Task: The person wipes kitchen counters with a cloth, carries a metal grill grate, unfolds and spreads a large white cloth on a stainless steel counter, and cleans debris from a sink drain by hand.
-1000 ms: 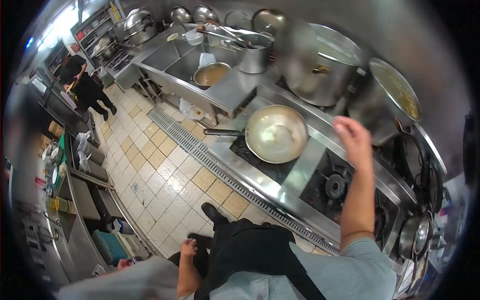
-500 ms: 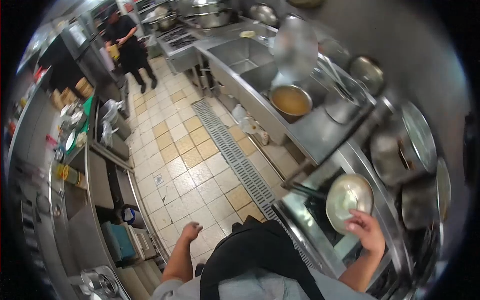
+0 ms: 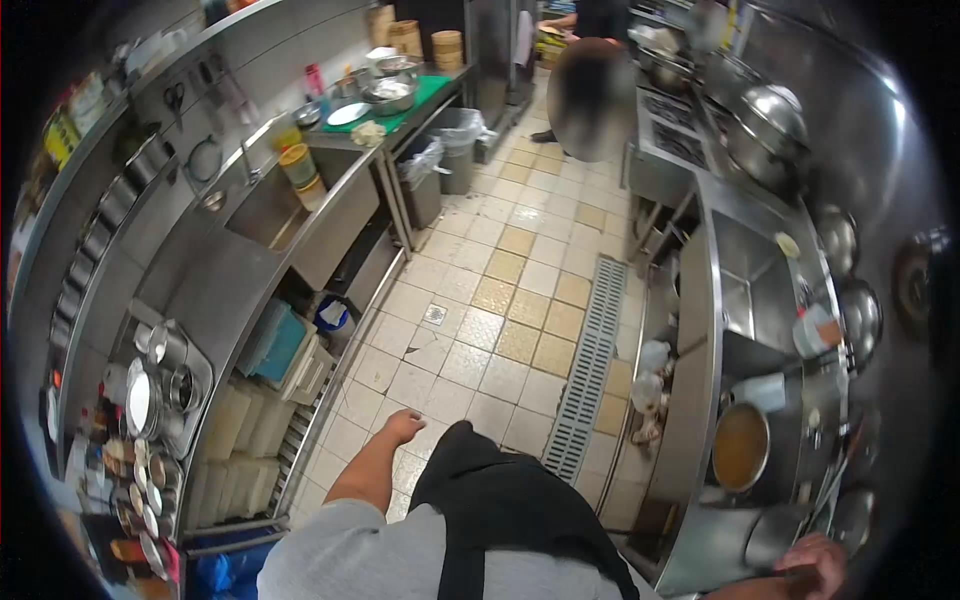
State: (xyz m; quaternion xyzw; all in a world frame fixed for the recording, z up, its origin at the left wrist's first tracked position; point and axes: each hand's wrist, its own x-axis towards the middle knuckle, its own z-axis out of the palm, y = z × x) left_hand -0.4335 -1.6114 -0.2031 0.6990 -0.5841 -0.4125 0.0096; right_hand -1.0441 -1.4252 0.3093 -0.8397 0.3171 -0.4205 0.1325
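My left hand [image 3: 405, 427] hangs low over the tiled floor, its fingers curled in and nothing visible in them. Low at the right edge of the view is my right hand [image 3: 818, 562], blurred and partly in shadow. It is beside the steel counter by the wall, close to a round metal lid [image 3: 853, 520]. Whether its fingers hold anything cannot be made out. A metal pot of brownish liquid [image 3: 741, 447] stands at the near end of the sink [image 3: 745, 265], a little ahead of this hand.
A slotted drain grate [image 3: 590, 370] runs along the floor. On the left are a steel counter [image 3: 215, 300], a tray of metal containers [image 3: 205, 375] and a teal bin [image 3: 275, 340]. Plastic jugs [image 3: 648, 390] lie under the sink. A person [image 3: 600, 25] stands at the far end.
My view has swung left, bringing more of the left counter in. My right hand, earlier over a shiny round metal dish on the stove, is now at the lower right edge; that dish is out of view.
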